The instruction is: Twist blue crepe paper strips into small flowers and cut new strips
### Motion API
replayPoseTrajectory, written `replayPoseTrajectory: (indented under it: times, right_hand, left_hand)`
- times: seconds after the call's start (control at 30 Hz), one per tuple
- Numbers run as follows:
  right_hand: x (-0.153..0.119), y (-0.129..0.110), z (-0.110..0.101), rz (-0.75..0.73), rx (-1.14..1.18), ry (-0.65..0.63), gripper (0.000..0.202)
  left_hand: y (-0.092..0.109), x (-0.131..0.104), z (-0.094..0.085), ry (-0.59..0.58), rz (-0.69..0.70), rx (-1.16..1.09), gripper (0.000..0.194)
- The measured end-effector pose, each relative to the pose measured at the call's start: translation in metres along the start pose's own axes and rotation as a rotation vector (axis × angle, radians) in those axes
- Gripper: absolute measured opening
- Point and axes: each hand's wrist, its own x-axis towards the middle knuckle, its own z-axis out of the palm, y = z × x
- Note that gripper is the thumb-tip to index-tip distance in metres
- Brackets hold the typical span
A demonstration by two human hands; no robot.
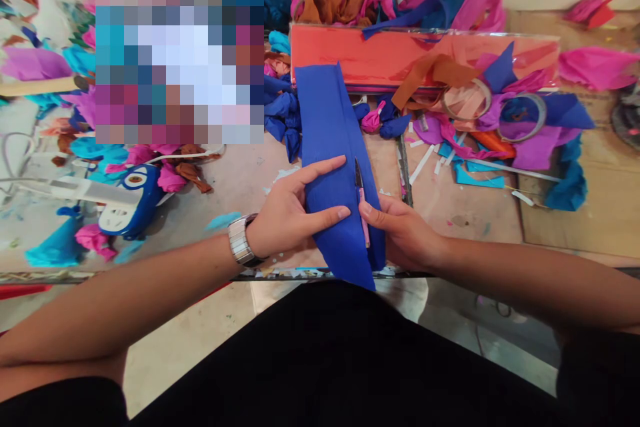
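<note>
A long folded strip of dark blue crepe paper [327,120] lies between my hands at the table's near edge, its pointed lower end hanging over that edge. My left hand [295,210], with a metal-banded watch [241,240] at the wrist, holds the strip's left side, thumb and index finger on top and apart. Along the right side, my right hand [400,227] grips the paper, its thumb pressing a small pink-handled tool with a dark pointed tip [365,213] against it. The fingers of my right hand are partly hidden under the paper.
A plastic-wrapped pack of red paper [370,57] lies beyond the strip. Tape rolls [523,117] and colored scraps are at the right. A blue-and-white power strip [133,203] with cables sits left. Crumpled paper flowers pile up at the back.
</note>
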Motion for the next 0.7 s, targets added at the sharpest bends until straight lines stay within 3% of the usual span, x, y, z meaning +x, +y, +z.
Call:
replayPoseTrajectory:
  times: [0.7]
  right_hand:
    - [-0.0012, -0.0031, 0.0047, 0.007, 0.002, 0.057, 0.044]
  left_hand:
    - [0.0017, -0.0011, 0.0020, -0.024, -0.022, 0.003, 0.076]
